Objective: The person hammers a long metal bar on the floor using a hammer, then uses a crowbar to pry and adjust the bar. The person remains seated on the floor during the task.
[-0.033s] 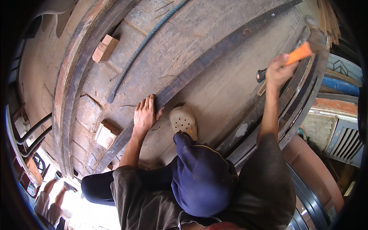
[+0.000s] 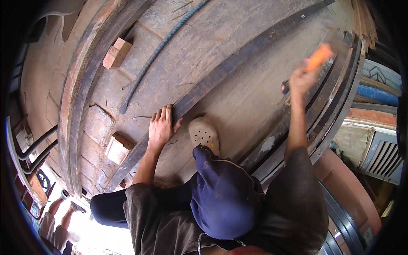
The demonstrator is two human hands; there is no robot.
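Observation:
My left hand grips a long dark wooden beam, its fingers together over the top and its thumb on the near side. To the right, my right hand is closed round the orange handle of a hammer. The hammer is raised and smeared by motion, with its head too blurred to make out clearly. Beside my left hand, a clog on my foot stands close to the beam.
Two wooden blocks and a bluish ribbed bar lie left of the beam. Further left are long curved beams. More dark boards are stacked at right. Another person's legs show at lower left.
My right hand has swung the hammer a little to the left and down. My left hand and the beam have stayed where they were.

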